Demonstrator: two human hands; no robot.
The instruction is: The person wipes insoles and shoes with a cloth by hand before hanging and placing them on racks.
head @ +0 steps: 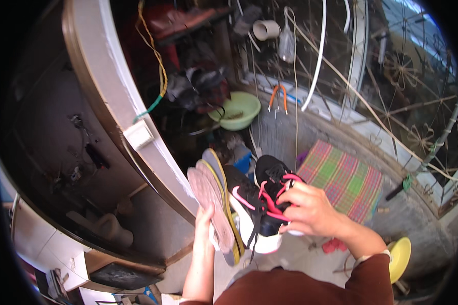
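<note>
My left hand (206, 221) grips several stacked shoe insoles (210, 202), the front one pinkish-grey, those behind grey with yellow edges. Right beside them is a black sneaker (248, 213) with a white sole, pink trim and dangling black laces; what supports it is hidden behind the insoles. A second black sneaker (271, 167) with pink trim lies against it on the right. My right hand (303, 209) has its fingers curled at the pink-edged opening of the sneakers, gripping there; which of the two it holds is hard to tell.
A white-edged wall with a light switch (138, 135) stands at the left. Ahead are a green basin (238, 114), hanging cords and a metal window grille (400, 106). A plaid cloth (339, 179) lies beyond my right hand, and a yellow basin (399, 259) is at the lower right.
</note>
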